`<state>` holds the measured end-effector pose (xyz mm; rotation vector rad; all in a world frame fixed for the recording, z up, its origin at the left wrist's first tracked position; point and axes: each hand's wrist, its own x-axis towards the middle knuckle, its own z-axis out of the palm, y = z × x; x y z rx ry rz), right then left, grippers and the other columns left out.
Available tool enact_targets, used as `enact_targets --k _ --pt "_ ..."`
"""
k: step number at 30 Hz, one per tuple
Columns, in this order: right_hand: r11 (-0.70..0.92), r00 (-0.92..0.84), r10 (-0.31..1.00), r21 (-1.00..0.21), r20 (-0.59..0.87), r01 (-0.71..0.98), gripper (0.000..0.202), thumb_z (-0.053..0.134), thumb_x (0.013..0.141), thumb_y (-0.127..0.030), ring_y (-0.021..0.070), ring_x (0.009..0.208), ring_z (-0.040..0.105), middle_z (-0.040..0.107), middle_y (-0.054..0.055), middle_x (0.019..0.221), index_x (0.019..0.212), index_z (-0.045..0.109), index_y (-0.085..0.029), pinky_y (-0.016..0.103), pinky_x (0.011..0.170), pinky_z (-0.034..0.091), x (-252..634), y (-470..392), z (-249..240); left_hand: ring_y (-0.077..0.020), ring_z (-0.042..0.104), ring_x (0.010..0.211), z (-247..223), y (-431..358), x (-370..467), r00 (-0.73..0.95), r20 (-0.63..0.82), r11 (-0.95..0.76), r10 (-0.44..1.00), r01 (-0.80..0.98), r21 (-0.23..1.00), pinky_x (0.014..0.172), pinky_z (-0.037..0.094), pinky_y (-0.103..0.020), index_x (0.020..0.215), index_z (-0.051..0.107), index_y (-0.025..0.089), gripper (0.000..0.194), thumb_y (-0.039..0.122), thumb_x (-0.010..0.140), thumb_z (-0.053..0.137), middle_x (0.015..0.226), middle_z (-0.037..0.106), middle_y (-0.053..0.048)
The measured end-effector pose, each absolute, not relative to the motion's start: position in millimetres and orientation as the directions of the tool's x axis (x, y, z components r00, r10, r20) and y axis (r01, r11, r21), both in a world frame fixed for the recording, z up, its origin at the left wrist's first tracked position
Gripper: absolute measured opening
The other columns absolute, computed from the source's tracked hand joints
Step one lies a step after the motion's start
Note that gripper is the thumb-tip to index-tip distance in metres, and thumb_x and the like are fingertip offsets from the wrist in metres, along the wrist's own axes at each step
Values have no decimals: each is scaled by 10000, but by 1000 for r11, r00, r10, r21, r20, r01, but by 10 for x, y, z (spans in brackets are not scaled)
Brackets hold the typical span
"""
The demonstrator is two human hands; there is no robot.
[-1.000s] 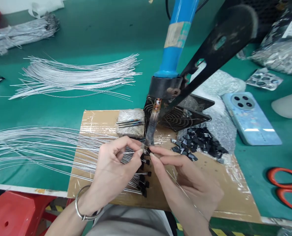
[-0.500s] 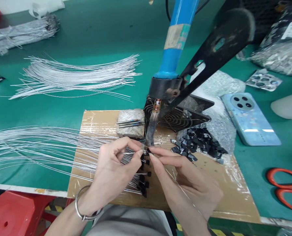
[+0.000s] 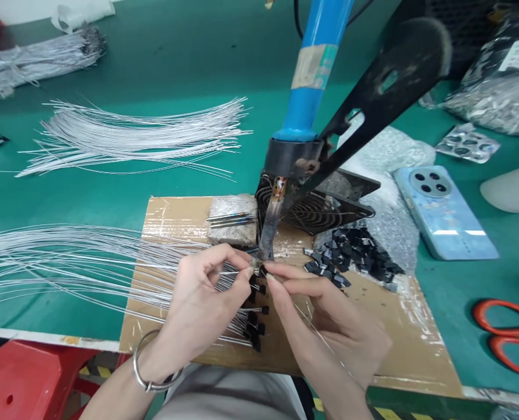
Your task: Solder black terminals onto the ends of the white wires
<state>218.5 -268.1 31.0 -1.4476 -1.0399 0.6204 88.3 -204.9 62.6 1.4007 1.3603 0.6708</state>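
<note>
My left hand [image 3: 213, 294] pinches the end of a thin white wire just under the tip of a blue-handled soldering iron [image 3: 304, 87]. My right hand [image 3: 329, 326] is closed, with thumb and index finger almost touching the left fingertips. A thin strand of solder wire [image 3: 314, 329] runs from its fingers back along the palm. Between the two hands, right at the iron's tip, sits a small black piece [image 3: 263, 270]; the fingers partly hide it. Below lie several white wires [image 3: 163, 256] with black ends [image 3: 254, 329].
The iron is clamped in a black metal bracket [image 3: 386, 87] above a small fan [image 3: 316, 213]. Black pieces [image 3: 358, 256] are heaped on the cardboard [image 3: 408, 350]. A block with metal rods [image 3: 232, 233], a phone [image 3: 449, 219], red-handled scissors [image 3: 500, 332] and another wire bundle [image 3: 141, 134] surround it.
My right hand has shifted very slightly, its palm edge a little to the left. My left hand and the iron look the same.
</note>
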Motion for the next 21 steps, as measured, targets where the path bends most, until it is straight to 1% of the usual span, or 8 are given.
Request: enact_targets --k 8,10,12,14,16,18,20,21 --pt "77 411 899 -978 151 192 118 723 843 -142 218 868 765 795 37 959 778 704 -238 332 781 610 2182 -2706 284 -155 637 711 596 -2076 836 208 -267 174 941 380 908 598 455 -250 721 691 163 88 152 801 656 839 755 -53" --pt "45 472 873 -983 125 177 75 736 842 -177 200 797 760 790 39 885 806 690 -224 301 722 612 2210 -2709 274 -108 540 582 585 -2099 796 208 -271 166 940 416 894 513 383 -233 727 694 165 87 157 808 662 844 755 -43" --pt "-19 602 794 -988 80 156 64 750 844 -223 158 643 715 744 5 730 860 688 -215 264 611 587 2314 -2719 252 -63 377 467 573 -2118 747 199 -266 153 943 452 879 439 285 -229 726 700 163 95 163 815 669 866 753 -34" --pt "-24 699 714 -998 27 64 92 719 877 -273 118 542 636 656 -20 626 810 717 -211 253 546 543 2524 -2748 200 -51 326 443 559 -2130 692 191 -229 116 954 472 874 418 262 -229 726 716 164 103 165 821 677 896 747 -37" --pt "54 683 727 -987 -65 -151 231 649 919 -340 167 618 699 698 44 681 787 792 -215 319 578 573 2823 -2802 104 -78 472 505 544 -2141 637 193 -173 58 966 490 870 455 356 -226 745 743 171 102 169 831 689 926 742 -53" --pt "21 630 766 -975 -128 -223 503 452 984 -493 234 787 771 789 141 872 891 845 -193 384 691 614 3142 -2871 -36 -145 642 696 530 -2161 584 200 -104 -15 974 520 854 588 486 -251 780 772 184 95 173 843 701 958 742 -70" --pt "-43 576 796 -968 -183 -248 580 390 975 -539 282 840 779 802 160 912 960 841 -175 442 719 616 3387 -2928 -193 -199 698 888 520 -2192 532 208 -44 -84 977 567 819 764 544 -309 832 793 201 104 174 864 697 1007 744 -81" --pt "-55 566 802 -967 -192 -250 551 422 956 -533 287 819 780 804 153 882 949 841 -175 455 710 613 3457 -2943 -264 -213 699 947 516 -2206 504 213 -10 -121 977 592 797 828 545 -336 859 798 207 114 174 875 690 1029 744 -83"
